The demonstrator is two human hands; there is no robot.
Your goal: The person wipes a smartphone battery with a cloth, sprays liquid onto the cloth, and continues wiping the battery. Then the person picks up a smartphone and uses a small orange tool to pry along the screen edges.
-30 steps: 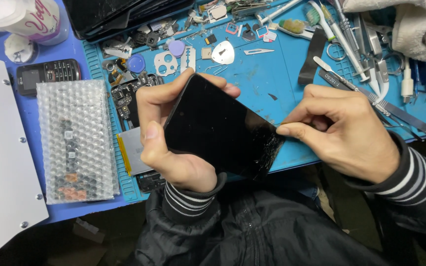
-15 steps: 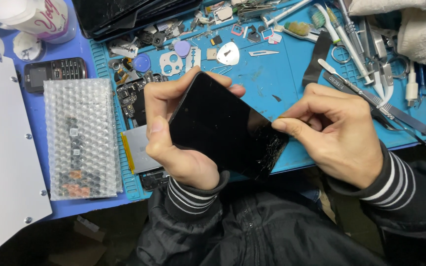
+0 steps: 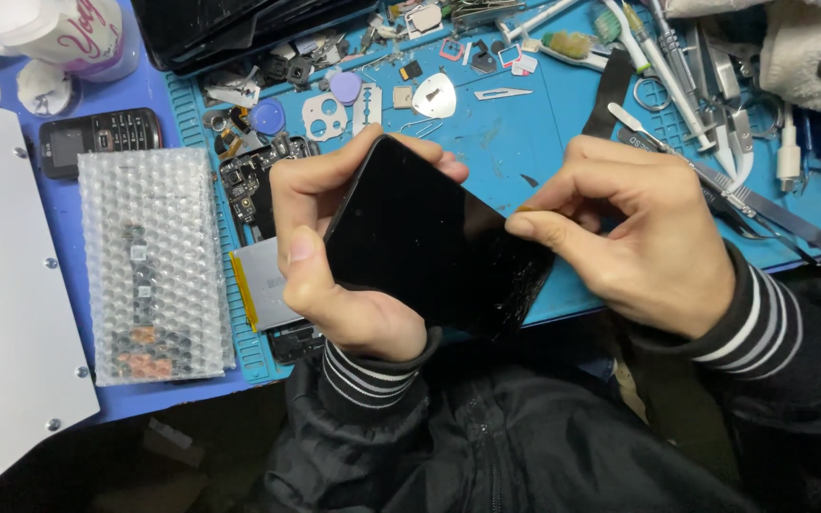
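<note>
**Cracked black screen gripped at its edge**

The black phone screen (image 3: 429, 242) is held tilted above the blue mat (image 3: 525, 152), seemingly for working its edge. The left hand (image 3: 334, 275) is clamped around its left side, thumb across the glass. The right hand (image 3: 629, 237) has fingertips (image 3: 522, 226) pinched together at the right edge. A bubble-wrap pouch (image 3: 154, 266) lies left.

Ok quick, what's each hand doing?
Left hand: closed around the black phone screen.
Right hand: fingertips pinched at the screen's cracked edge.
</note>
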